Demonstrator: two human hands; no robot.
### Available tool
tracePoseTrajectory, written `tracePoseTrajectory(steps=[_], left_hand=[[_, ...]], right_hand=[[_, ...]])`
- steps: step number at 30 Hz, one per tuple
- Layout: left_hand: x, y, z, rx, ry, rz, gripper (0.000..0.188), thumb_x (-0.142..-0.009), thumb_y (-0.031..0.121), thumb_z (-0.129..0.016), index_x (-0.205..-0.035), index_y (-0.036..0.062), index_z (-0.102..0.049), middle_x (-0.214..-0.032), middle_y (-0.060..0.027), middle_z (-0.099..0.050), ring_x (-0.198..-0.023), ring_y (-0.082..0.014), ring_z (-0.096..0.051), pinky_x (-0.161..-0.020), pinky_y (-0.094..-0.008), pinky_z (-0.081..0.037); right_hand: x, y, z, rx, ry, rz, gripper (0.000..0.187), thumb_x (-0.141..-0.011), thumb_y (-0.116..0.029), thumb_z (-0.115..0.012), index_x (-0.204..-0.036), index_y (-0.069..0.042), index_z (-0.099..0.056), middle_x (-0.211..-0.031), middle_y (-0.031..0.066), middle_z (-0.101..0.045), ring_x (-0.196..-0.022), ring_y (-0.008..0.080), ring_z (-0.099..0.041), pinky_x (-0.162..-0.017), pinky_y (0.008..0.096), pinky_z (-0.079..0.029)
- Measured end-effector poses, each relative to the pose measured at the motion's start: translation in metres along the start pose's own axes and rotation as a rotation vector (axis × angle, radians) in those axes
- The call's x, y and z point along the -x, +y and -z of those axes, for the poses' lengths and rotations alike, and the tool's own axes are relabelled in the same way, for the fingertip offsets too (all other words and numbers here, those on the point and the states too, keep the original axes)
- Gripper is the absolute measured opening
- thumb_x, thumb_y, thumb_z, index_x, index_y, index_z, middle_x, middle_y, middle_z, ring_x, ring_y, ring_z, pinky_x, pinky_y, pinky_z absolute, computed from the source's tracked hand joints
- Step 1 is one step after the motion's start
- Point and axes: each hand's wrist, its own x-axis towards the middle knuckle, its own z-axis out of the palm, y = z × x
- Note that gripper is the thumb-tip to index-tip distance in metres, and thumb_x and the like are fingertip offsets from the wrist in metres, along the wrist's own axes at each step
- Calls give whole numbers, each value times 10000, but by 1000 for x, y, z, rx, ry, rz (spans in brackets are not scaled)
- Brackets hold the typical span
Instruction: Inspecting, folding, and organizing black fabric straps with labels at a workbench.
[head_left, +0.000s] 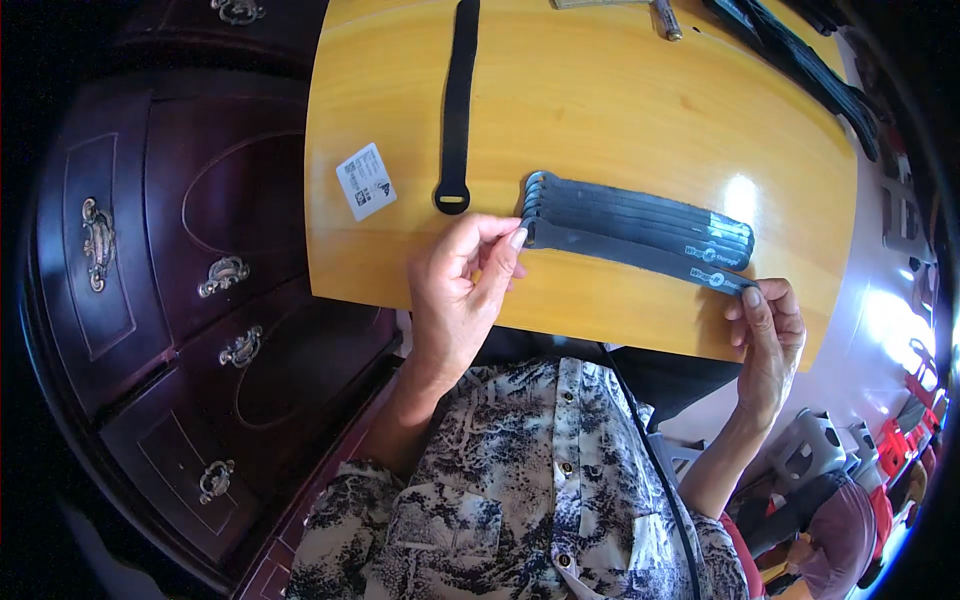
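Observation:
Several black hook-and-loop straps [640, 215] lie fanned in an overlapping row on the table, their slotted ends to the left. The nearest strap [620, 252] is stretched between my two hands. My left hand [465, 265] pinches its slotted end between thumb and fingers. At the strap's other end, my right hand [768, 320] grips the rounded tip, thumb on top, close to the table's near edge. A single black strap [456, 110] lies apart, lengthwise, beyond my left hand with its slotted end toward me.
The yellow wooden table [600, 100] carries a white printed label [366, 181] at left and a marker-like stick [667, 20] at the far edge. Dark straps [800, 65] lie at the far right. A dark drawer cabinet [200, 250] stands left; a person [835, 530] and grey stools [808, 450] are at right.

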Motion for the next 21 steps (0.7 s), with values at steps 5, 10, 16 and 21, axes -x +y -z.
tracePoseTrajectory(steps=[5,10,16,21], left_hand=[[2,-2,-1,-76,-2,-64,86,-840,-14,-635,-914,-33,-596,-704,-23,-587,-616,-46,-549,-547,-190,-450],[3,-3,-3,-90,26,-94,80,-827,-26,-645,-889,-31,-594,-670,-14,-563,-599,-36,-524,-541,-183,-439],[2,-7,-1,-194,32,-103,58,-835,1,-652,-879,-18,-620,-642,9,-591,-567,-21,-542,-503,-162,-408],[3,-6,-2,-193,37,-70,50,-836,-4,-648,-870,-17,-613,-628,14,-577,-560,-14,-524,-495,-159,-384]], right_hand=[[1,3,1,-15,51,13,111,-868,-152,-639,-857,-60,-578,-663,32,-604,-467,35,-431,-398,161,-293],[2,4,1,-20,57,-6,110,-863,-146,-648,-852,-62,-578,-654,27,-600,-462,31,-425,-393,159,-290],[0,5,-1,-12,59,-21,105,-860,-134,-651,-845,-63,-576,-643,22,-594,-457,27,-422,-391,160,-286],[-1,6,-2,-25,54,-39,115,-859,-142,-655,-840,-63,-573,-635,17,-590,-450,26,-420,-389,162,-285]])
